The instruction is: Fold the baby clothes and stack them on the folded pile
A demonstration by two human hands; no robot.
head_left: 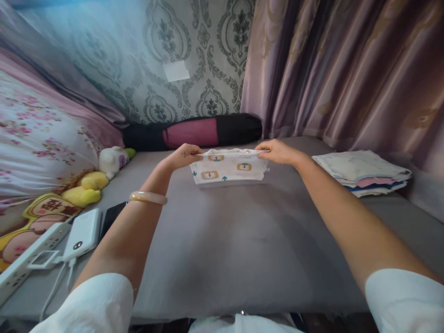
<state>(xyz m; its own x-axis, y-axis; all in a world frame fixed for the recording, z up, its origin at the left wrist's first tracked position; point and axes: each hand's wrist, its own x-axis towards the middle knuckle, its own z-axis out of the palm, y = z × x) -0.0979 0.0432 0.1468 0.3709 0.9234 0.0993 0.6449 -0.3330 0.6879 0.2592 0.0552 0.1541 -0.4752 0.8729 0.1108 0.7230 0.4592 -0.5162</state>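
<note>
A white cloth [229,169] printed with tan animal faces and small green shapes hangs folded between my two hands in the head view. My left hand [183,156] pinches its upper left corner, and my right hand [275,151] pinches the upper right one. The cloth's lower edge is at or just above the grey sheet [249,240]; I cannot tell whether it touches. To the right of my right hand lies a stack of folded cloths [362,171], mostly white with pink and blue layers.
A black and maroon bolster-shaped bag [190,132] lies along the wall. At left are plush toys [113,162], a white power bank [83,233], a dark phone [113,217], a power strip [34,256] and cables. Curtains [329,69] hang at right.
</note>
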